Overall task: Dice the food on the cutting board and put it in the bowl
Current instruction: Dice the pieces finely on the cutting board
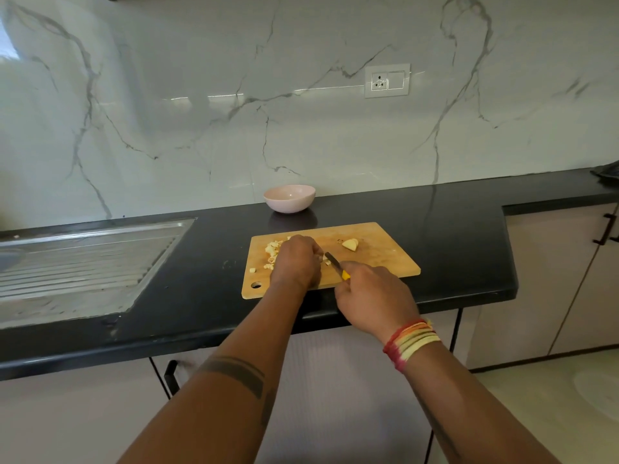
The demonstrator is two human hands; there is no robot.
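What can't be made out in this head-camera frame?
- Head view: the piece being cut, hidden under the left hand.
- The yellow-handled knife: handle mostly covered by the right hand.
- The pale pink bowl: its inside bottom is hidden by the rim.

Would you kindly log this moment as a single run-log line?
stage: dicing | right hand: grips knife | left hand: holds food on cutting board | diced pieces: on board | uncut chunk: waiting | bowl: empty

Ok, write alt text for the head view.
A right hand cuts with a yellow-handled knife while the left hand holds food on a wooden cutting board. Diced pieces lie left, one chunk right, a pink bowl behind.
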